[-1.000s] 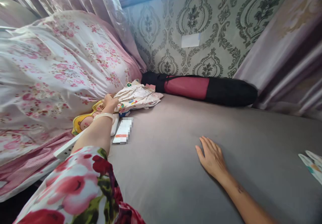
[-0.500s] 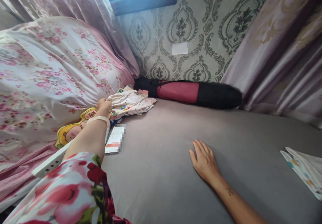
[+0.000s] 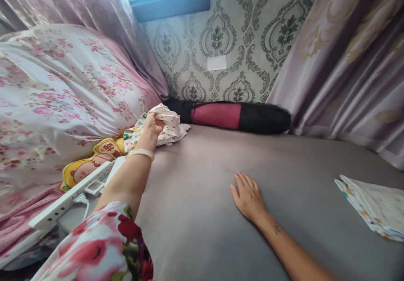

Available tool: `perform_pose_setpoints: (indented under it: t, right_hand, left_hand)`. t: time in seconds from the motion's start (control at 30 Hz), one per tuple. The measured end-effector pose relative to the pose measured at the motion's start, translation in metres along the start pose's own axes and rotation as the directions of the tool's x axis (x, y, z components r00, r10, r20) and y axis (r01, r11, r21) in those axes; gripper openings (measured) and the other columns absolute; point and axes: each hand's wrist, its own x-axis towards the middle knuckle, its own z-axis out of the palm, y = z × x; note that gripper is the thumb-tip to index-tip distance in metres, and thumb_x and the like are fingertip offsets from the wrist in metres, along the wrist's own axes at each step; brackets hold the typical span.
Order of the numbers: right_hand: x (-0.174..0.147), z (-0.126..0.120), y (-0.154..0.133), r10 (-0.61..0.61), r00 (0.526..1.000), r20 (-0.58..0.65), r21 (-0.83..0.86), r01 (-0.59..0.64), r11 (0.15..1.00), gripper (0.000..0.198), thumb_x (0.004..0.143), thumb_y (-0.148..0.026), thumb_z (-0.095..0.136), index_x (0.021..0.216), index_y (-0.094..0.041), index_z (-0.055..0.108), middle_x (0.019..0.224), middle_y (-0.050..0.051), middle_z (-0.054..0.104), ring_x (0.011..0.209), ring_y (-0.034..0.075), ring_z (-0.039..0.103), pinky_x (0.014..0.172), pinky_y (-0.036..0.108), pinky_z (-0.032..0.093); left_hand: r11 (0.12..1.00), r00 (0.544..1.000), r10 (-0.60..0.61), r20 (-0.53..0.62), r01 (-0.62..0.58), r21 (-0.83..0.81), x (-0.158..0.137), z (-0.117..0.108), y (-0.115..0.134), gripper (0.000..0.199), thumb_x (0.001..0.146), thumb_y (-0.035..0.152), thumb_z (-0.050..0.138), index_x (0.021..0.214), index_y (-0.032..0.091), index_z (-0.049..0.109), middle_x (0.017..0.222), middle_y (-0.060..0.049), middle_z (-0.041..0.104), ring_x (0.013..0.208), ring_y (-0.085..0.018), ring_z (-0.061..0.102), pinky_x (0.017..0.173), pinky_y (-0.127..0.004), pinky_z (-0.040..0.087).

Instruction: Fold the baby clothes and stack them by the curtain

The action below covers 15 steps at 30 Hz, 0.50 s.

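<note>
My left hand (image 3: 154,124) is closed on a white printed cloth (image 3: 168,119), lifting part of it above a pile of similar printed cloths (image 3: 135,133). The cloth looks like a small garment, but its shape is bunched and I cannot tell its exact kind. Flat on the grey sheet (image 3: 195,197) lies my right hand (image 3: 249,199), palm down with its fingers stretched out and nothing in it. Off to the right rests a folded white cloth (image 3: 375,205) with coloured prints along its edge.
A black and dark red long bag (image 3: 217,116) lies along the wall. To the left are a floral quilt (image 3: 78,87), a yellow cartoon cushion (image 3: 85,167) and a white power strip (image 3: 72,194) with a plug in it. Curtains (image 3: 341,75) hang at both sides.
My left hand has moved right from the pile's left edge and raised a cloth from it. My right hand still lies on the sheet. The view has shifted slightly right.
</note>
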Motion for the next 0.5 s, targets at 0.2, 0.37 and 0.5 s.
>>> perform_pose_setpoints:
  t: [0.2, 0.37, 0.5]
  right_hand:
    - [0.000, 0.001, 0.004, 0.028, 0.999, -0.019, 0.158, -0.025, 0.987, 0.045, 0.093, -0.034, 0.039, 0.128, -0.015, 0.057, 0.134, 0.015, 0.057, 0.128, 0.030, 0.048, 0.107, 0.048, 0.035]
    - [0.008, 0.003, 0.018, 0.339, 0.934, -0.114, 0.527, -0.232, 0.817, 0.043, 0.091, -0.036, 0.036, 0.124, -0.017, 0.055, 0.123, 0.016, 0.062, 0.113, 0.025, 0.060, 0.093, 0.044, 0.049]
    - [0.015, -0.002, 0.030, 0.551, 0.828, -0.105, 0.703, -0.330, 0.630, 0.041, 0.089, -0.046, 0.039, 0.112, -0.017, 0.058, 0.114, 0.017, 0.065, 0.103, 0.025, 0.064, 0.088, 0.042, 0.051]
  left_hand:
    - [0.980, 0.980, -0.121, 0.157, 0.144, -0.140, -0.040, 0.058, -0.003, 0.024, 0.091, 0.026, 0.044, 0.103, 0.014, 0.061, 0.086, -0.007, 0.070, 0.094, -0.024, 0.066, 0.081, -0.035, 0.054]
    - [0.926, 0.863, -0.348, 0.367, 0.378, -0.010, -0.077, 0.093, 0.006, 0.024, 0.092, 0.024, 0.042, 0.097, 0.010, 0.061, 0.078, -0.008, 0.069, 0.083, -0.023, 0.068, 0.078, -0.037, 0.055]
    - [0.909, 0.719, -0.415, 0.558, 0.355, 0.218, -0.102, 0.107, 0.006, 0.025, 0.092, 0.029, 0.049, 0.094, 0.009, 0.063, 0.072, -0.008, 0.068, 0.078, -0.024, 0.068, 0.072, -0.037, 0.055]
